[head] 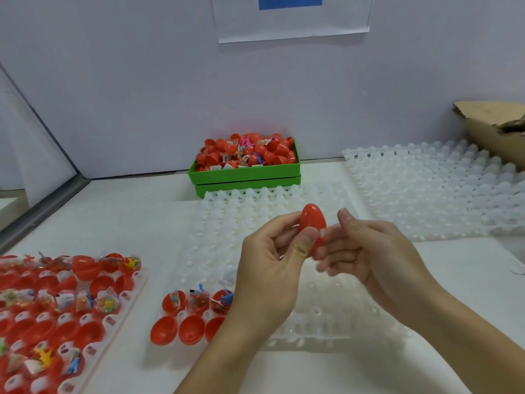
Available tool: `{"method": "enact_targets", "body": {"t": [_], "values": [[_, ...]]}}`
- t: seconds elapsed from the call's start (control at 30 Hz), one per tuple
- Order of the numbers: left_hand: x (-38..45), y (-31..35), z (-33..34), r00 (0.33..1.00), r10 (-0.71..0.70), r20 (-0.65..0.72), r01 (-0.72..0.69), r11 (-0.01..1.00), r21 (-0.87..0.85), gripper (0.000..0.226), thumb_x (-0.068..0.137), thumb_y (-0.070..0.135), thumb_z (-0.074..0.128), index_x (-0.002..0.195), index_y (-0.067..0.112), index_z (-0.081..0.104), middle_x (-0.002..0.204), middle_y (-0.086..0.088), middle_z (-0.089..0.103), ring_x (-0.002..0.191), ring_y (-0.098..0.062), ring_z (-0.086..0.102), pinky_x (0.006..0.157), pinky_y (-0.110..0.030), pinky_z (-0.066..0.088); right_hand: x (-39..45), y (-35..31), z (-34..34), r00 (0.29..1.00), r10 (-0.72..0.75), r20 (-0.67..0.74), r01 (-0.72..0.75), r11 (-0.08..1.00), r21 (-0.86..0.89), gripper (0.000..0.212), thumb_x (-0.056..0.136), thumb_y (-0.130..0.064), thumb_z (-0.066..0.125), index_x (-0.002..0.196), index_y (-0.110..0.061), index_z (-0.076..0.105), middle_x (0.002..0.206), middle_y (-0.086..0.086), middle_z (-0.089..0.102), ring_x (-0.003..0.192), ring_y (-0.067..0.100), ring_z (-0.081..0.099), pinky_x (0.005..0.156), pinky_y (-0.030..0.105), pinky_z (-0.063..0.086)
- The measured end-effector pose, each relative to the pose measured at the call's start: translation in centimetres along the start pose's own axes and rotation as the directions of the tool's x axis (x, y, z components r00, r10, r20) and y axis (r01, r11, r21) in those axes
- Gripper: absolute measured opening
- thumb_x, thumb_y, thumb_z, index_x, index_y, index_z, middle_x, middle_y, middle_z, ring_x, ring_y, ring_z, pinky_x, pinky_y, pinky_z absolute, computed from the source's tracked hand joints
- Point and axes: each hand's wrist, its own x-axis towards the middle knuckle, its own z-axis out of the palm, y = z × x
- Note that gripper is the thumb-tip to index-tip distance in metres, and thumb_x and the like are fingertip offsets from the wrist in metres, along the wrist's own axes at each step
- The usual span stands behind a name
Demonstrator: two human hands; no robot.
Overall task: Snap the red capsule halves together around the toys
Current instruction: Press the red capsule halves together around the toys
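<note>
Red capsule [312, 223] sits closed in the left grip [272, 263], thumb across it. Right grip [369, 251], at 3 o'clock, touches it with loosely curled, blurred fingers.

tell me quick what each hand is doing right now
Left hand: holding the closed red capsule, thumb and fingers curled round it.
Right hand: fingers fairly straight beside the capsule; blurred, so grip cannot be told.

Bare counter [136, 217] lies open between the left tray of red halves [56, 302] and the central white tray [312, 317], and along the near right edge. The green bin [244, 174] blocks the back centre, touching the central tray. A second white tray [426, 189] and a cardboard box [494, 129] occupy the right rear. Both hands [272, 260] are raised above the central tray.
</note>
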Motion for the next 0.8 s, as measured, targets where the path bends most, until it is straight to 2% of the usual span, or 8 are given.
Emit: {"method": "enact_targets", "body": {"t": [0.1,0.13,0.2,0.3,0.4,0.5,0.63,0.8], "values": [[0.0,0.1,0.1,0.998,-0.045,0.039,0.048,0.996,-0.074,0.025,0.083,0.029,0.064,0.105,0.021,0.070,0.094,-0.002,0.078,0.087,-0.020,0.075,0.076,-0.022,0.058,0.2,-0.2,-0.9,0.954,-0.295,-0.061,0.259,0.906,-0.334,0.024,0.086,-0.039,0.062,0.081,-0.017,0.072,0.069,0.001,0.067,0.065,0.014,0.064,0.060,0.026,0.052],[0.0,0.0,0.1,0.996,-0.059,0.063,0.065,0.993,-0.096,0.025,0.083,0.029,0.064,0.105,0.020,0.071,0.093,-0.004,0.078,0.084,-0.022,0.075,0.075,-0.023,0.058,0.1,-0.4,-1.1,0.943,-0.333,-0.001,0.312,0.885,-0.345,0.017,0.089,-0.035,0.066,0.092,-0.020,0.073,0.079,-0.001,0.071,0.075,0.012,0.067,0.065,0.025,0.054],[-0.1,0.1,0.1,0.989,-0.093,0.115,0.107,0.986,-0.129,0.026,0.084,0.032,0.066,0.106,0.020,0.074,0.091,-0.007,0.077,0.080,-0.023,0.075,0.072,-0.023,0.057,0.0,-0.7,-1.3,0.935,-0.326,0.139,0.354,0.877,-0.326,0.022,0.089,-0.024,0.067,0.110,-0.021,0.073,0.101,-0.002,0.074,0.095,0.012,0.069,0.079,0.024,0.057],[-0.1,0.1,0.3,0.982,-0.136,0.131,0.157,0.973,-0.169,0.028,0.081,0.036,0.069,0.104,0.022,0.074,0.089,-0.009,0.077,0.078,-0.021,0.074,0.071,-0.022,0.056,-0.2,-0.9,-1.5,0.934,-0.297,0.197,0.344,0.898,-0.275,0.026,0.082,-0.016,0.069,0.107,-0.016,0.074,0.105,0.001,0.076,0.104,0.016,0.070,0.082,0.023,0.056],[0.0,-0.2,0.2,0.984,-0.136,0.118,0.161,0.956,-0.243,0.029,0.081,0.025,0.077,0.108,0.017,0.069,0.095,-0.014,0.076,0.083,-0.024,0.074,0.077,-0.024,0.056,-0.1,-1.0,-1.4,0.937,-0.322,0.136,0.346,0.909,-0.230,0.028,0.072,-0.013,0.072,0.100,-0.012,0.076,0.100,0.001,0.077,0.100,0.014,0.071,0.079,0.020,0.056],[0.1,-0.3,-0.1,0.991,-0.111,0.079,0.128,0.957,-0.259,0.032,0.076,0.014,0.079,0.105,0.013,0.065,0.100,-0.015,0.075,0.090,-0.030,0.074,0.081,-0.026,0.057,0.0,-1.1,-1.3,0.939,-0.339,0.053,0.343,0.925,-0.165,0.027,0.061,-0.017,0.077,0.087,-0.019,0.079,0.091,0.002,0.078,0.091,0.012,0.073,0.072,0.016,0.055],[0.1,0.1,-0.1,0.994,-0.087,0.063,0.100,0.960,-0.262,0.031,0.072,0.026,0.078,0.102,0.021,0.072,0.099,-0.015,0.076,0.090,-0.030,0.074,0.081,-0.027,0.058,-0.1,-1.5,-1.1,0.942,-0.335,0.027,0.335,0.929,-0.159,0.029,0.052,-0.023,0.081,0.081,-0.026,0.080,0.084,0.000,0.078,0.081,0.011,0.074,0.068,0.014,0.055],[0.0,0.2,0.0,0.999,-0.040,0.027,0.044,0.980,-0.196,0.028,0.078,0.019,0.075,0.105,0.014,0.073,0.095,-0.012,0.077,0.086,-0.027,0.075,0.077,-0.027,0.059,-0.4,-1.6,-0.6,0.922,-0.386,-0.002,0.378,0.903,-0.206,0.031,0.051,-0.025,0.083,0.082,-0.025,0.079,0.079,0.000,0.077,0.072,0.014,0.074,0.064,0.015,0.056]]}}
